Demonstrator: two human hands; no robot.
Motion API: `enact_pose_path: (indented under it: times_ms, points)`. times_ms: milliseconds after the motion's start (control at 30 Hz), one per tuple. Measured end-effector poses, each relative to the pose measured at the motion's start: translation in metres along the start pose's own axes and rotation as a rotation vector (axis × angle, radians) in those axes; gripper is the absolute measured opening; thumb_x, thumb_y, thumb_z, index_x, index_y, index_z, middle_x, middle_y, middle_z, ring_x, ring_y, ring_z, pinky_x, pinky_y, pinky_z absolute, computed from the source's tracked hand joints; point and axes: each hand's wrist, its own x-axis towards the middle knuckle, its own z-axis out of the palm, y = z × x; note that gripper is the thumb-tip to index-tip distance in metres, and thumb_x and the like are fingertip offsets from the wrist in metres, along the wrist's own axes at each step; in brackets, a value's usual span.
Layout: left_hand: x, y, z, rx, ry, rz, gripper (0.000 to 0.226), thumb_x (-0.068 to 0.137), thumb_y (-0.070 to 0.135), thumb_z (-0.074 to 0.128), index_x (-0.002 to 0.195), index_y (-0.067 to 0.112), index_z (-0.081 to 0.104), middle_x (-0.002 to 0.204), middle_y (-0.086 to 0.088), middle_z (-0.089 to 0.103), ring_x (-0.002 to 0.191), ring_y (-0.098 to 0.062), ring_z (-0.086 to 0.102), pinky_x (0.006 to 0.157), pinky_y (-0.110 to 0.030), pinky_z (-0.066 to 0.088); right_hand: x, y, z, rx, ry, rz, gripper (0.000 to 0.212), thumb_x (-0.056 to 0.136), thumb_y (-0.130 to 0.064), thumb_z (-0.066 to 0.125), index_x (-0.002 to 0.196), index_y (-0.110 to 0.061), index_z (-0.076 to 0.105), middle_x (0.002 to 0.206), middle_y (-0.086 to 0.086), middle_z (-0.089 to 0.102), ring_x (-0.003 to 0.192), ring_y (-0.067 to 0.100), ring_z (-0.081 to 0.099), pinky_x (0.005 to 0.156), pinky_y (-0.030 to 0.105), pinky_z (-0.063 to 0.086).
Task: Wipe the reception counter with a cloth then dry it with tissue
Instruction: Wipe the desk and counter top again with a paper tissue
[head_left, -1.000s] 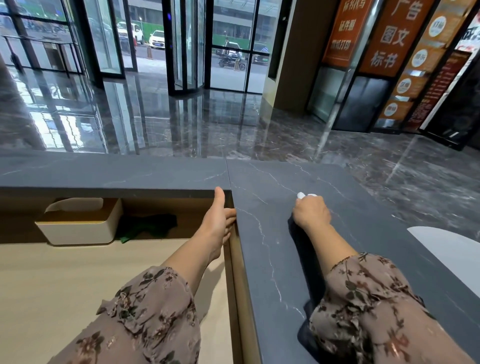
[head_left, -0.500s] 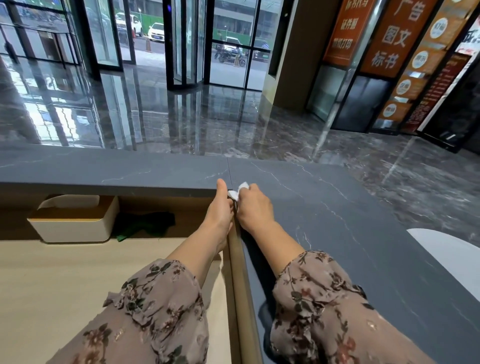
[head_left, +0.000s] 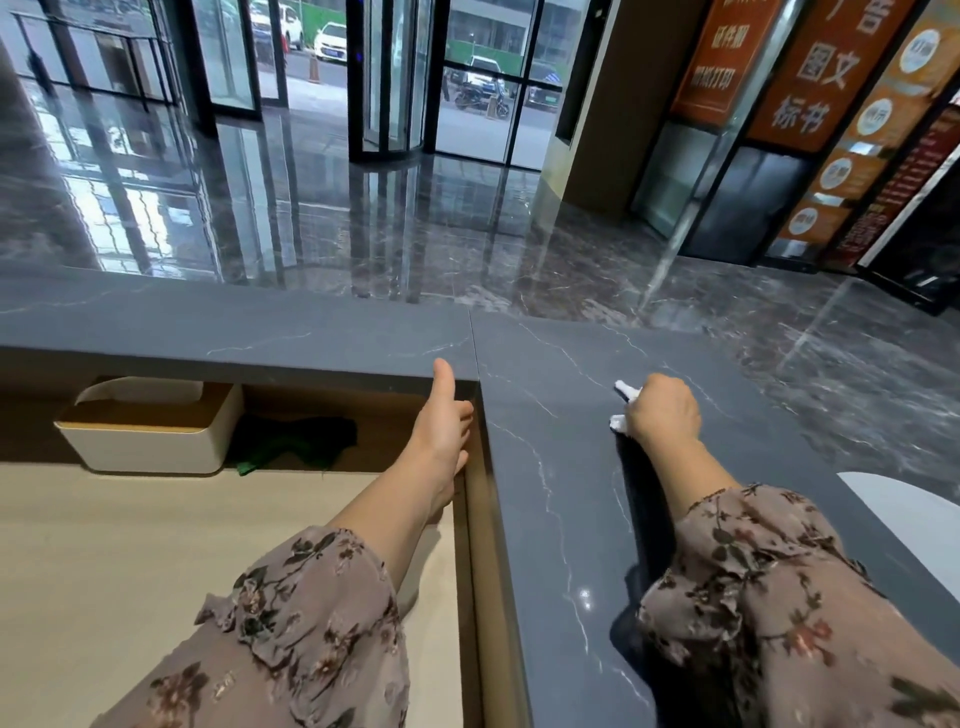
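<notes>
I see left sleeve (head_left: 296, 623), right sleeve (head_left: 779, 597): loose dusty-pink fabric, dark leaf-and-flower print, gathered ruffled cuffs ending mid-forearm.

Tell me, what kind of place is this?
Most likely the entrance lobby of an office or commercial building, seen from behind its reception counter. The revolving glass door to the street, the shiny stone floor and the orange signboards point to that.
</notes>
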Motion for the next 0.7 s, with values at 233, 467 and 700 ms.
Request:
enact_pose_path:
  times_ms: [233, 467, 700]
  points:
    - [0.003, -0.012, -0.016, 0.005, 0.048, -0.003, 0.087, 0.091, 0.070, 0.017, 0.146, 0.005, 0.033, 0.154, -0.010, 0.031, 0.143, -0.023, 0.026, 0.118, -0.042, 0.019, -0.025, -0.078, 0.029, 0.113, 0.059, -0.271, 0.026, 0.090, -0.004, 0.048, 0.115, -0.006, 0.055, 0.124, 0.016, 0.046, 0.106, 0.037, 0.055, 0.083, 0.037, 0.043]
    - [0.004, -0.015, -0.022, 0.023, 0.105, 0.091, 0.083, 0.091, 0.070, 0.018, 0.147, 0.011, 0.033, 0.154, -0.005, 0.031, 0.143, -0.020, 0.027, 0.118, -0.043, 0.019, -0.061, -0.111, 0.040, 0.118, -0.044, -0.670, 0.016, 0.095, -0.014, 0.047, 0.107, -0.012, 0.058, 0.111, 0.010, 0.048, 0.100, 0.032, 0.052, 0.077, 0.036, 0.041]
    - [0.000, -0.012, -0.007, 0.124, 0.020, 0.222, 0.059, 0.095, 0.064, 0.017, 0.122, 0.032, 0.059, 0.137, 0.005, 0.052, 0.127, -0.008, 0.041, 0.112, -0.034, 0.027, -0.089, -0.112, 0.020, -0.105, -0.128, -0.717, 0.017, 0.093, -0.015, 0.050, 0.104, -0.008, 0.061, 0.100, 0.009, 0.042, 0.087, 0.031, 0.051, 0.071, 0.035, 0.037]
